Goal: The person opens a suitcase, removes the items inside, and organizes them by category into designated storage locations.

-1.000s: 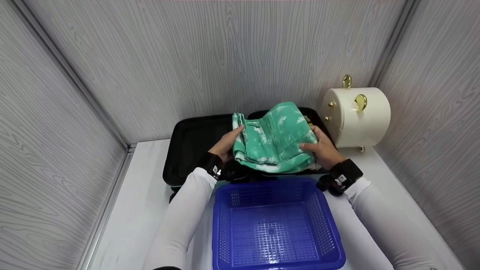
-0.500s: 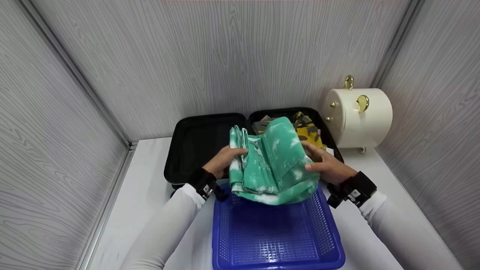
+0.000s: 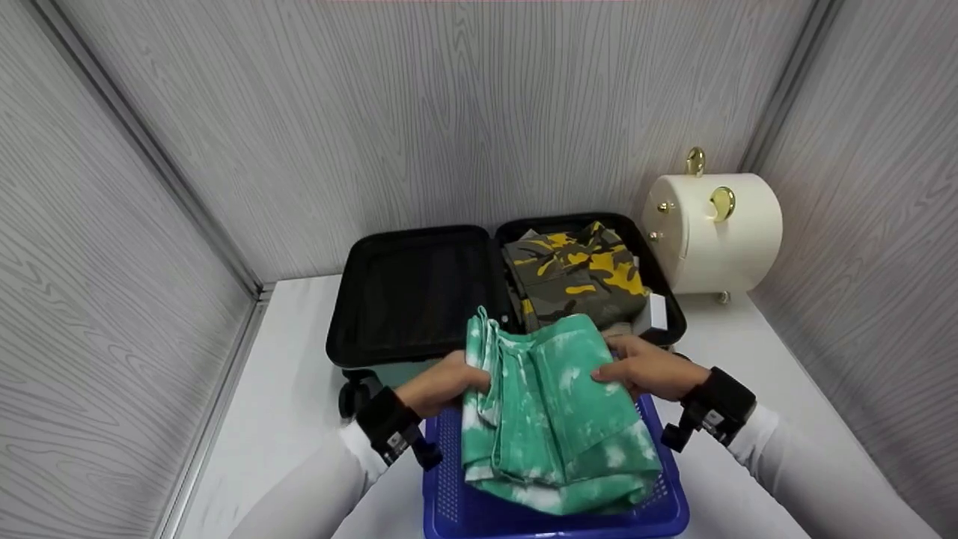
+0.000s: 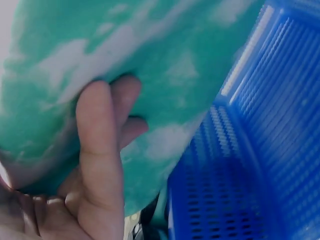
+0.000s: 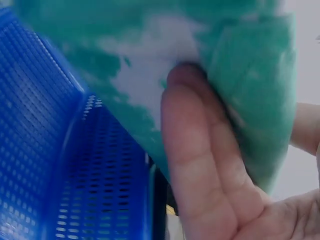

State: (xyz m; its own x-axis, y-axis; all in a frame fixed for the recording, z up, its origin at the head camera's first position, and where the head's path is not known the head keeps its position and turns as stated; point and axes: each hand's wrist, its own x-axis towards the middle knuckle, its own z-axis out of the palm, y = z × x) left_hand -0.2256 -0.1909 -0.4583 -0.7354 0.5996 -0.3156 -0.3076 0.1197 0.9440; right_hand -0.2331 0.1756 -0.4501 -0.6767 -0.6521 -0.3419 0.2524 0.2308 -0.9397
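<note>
A folded green-and-white tie-dye garment [image 3: 554, 412] hangs over the blue plastic basket [image 3: 449, 486], covering much of it in the head view. My left hand [image 3: 445, 382] grips its left edge, thumb on top and fingers underneath. On the other side my right hand [image 3: 647, 368] holds it with the thumb on the upper face. From below, the left wrist view shows left fingers [image 4: 100, 130] against the cloth [image 4: 165, 65]. In the right wrist view the right fingers [image 5: 192, 145] support its underside.
Behind the basket lies an open black-lined suitcase [image 3: 412, 292]. Its right half contains a folded yellow-and-grey camouflage garment [image 3: 576, 277] and a small white box [image 3: 656, 312]. A cream drum-shaped case [image 3: 722, 239] with gold fittings stands at the right. Grey panels [image 3: 449, 112] enclose the white table [image 3: 277, 359].
Both hands have drawn the green garment back toward the person, from over the suitcase's right half to over the basket. The camouflage garment in the suitcase is now uncovered.
</note>
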